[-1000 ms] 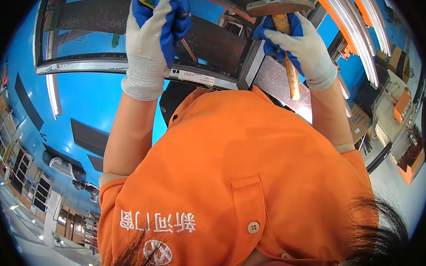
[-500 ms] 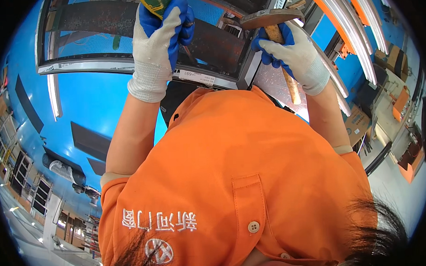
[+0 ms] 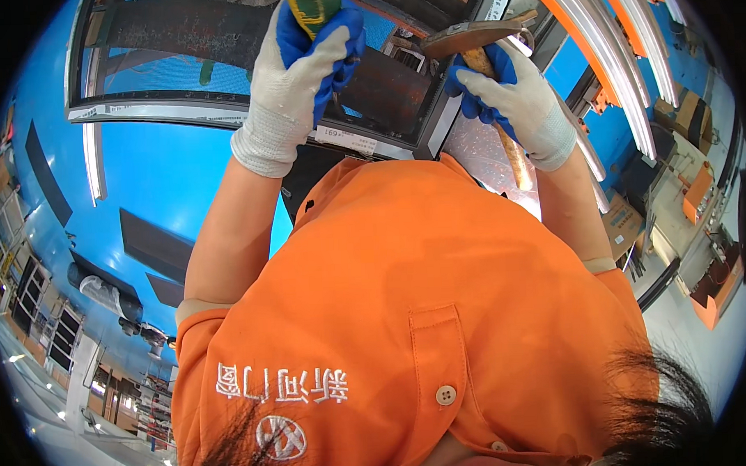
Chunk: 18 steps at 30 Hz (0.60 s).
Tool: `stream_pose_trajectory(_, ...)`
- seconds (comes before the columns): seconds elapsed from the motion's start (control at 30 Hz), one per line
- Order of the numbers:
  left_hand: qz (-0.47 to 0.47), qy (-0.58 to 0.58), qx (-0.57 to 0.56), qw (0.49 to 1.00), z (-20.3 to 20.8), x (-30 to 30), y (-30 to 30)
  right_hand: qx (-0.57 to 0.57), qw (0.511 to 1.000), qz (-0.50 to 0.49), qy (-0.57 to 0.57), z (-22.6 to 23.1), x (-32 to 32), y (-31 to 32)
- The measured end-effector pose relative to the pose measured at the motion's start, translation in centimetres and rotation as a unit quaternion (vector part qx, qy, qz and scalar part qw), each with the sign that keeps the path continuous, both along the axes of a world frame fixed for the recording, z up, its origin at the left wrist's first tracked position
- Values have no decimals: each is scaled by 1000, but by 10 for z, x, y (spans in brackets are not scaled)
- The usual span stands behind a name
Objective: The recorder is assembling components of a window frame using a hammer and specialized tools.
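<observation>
Both hands wear white knit gloves with blue-coated fingers. My left hand (image 3: 290, 92) is closed around a green-and-yellow tool handle (image 3: 314, 9); the top of it runs out of view, so its kind is hidden. Below that hand lies a dark-framed window panel (image 3: 163, 111) with a white label (image 3: 345, 140) on its near edge. In my right hand (image 3: 520, 100), fingers wrapped round the wooden handle, is a hammer (image 3: 469, 38). Its rusty metal head is above the fist, near the panel's right corner, and the handle's end points down toward me.
Long silvery profiles (image 3: 575, 29) on orange supports run along the right. Cardboard boxes (image 3: 683, 117) stand farther right. On the left, dark flat sheets (image 3: 156, 243) lie on the blue floor (image 3: 161, 170), with a plastic-wrapped roll (image 3: 104, 290) nearby.
My left hand has shifted a little to the right and toward me with the green-and-yellow handle. The right hand and hammer have barely moved.
</observation>
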<state>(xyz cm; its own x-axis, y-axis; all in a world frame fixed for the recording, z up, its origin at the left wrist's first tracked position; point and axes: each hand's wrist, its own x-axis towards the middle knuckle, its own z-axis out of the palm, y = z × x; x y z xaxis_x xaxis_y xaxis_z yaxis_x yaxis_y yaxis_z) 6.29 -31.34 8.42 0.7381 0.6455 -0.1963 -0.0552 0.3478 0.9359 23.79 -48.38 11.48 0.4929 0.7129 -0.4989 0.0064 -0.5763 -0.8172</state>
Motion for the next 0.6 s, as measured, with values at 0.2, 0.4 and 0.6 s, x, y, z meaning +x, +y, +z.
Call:
stream_pose_trajectory(0.2, -22, 76, 14, 997, 13, 10, -4, 42, 999, 13, 19, 17, 36, 0)
stream_pose_trajectory(0.4, -75, 111, 23, 991, 16, 23, -12, 32, 995, 25, -90, 38, 65, 36)
stream_pose_trajectory(0.6, -137, 142, 39, 980, 14, 30, -6, -30, 972, 94, -213, 48, 68, 54)
